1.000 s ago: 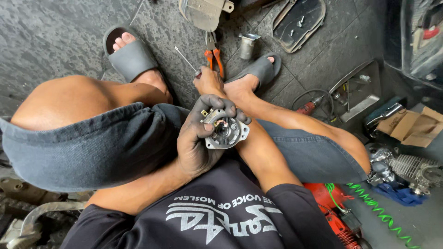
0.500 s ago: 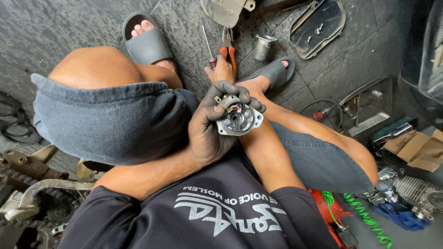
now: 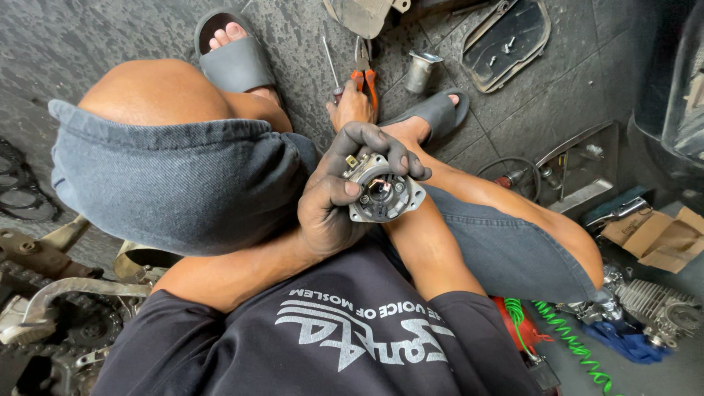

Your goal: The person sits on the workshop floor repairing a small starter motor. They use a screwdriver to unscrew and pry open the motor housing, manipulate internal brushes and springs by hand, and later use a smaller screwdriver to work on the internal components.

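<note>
Two hands worked above the lap: the grimy left hand (image 3: 334,209) wrapped tight around a round silver metal motor housing (image 3: 385,196), while the right hand (image 3: 352,108) reached with fingers curled, grip unclear, toward orange-handled pliers (image 3: 364,77) on the cluttered concrete floor (image 3: 110,37).

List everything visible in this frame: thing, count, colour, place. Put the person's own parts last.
round metal motor part: one, silver-grey, held over the lap
pliers: one, orange handles, on the floor by the reaching hand
screwdriver: one, thin metal shaft, floor left of the pliers
metal cylinder: one, grey, floor right of the pliers
dark tray: one, black, top right, small screws inside
cardboard: one piece, brown, right edge
coiled hose: one, green, lower right
engine piece: one, silver, lower right on blue cloth
chain and sprockets: rusty grey, lower left
sandals: two, grey, on the feet
left hand: grimy, grip around the motor part
right hand: stretched to the floor, at the pliers
</note>
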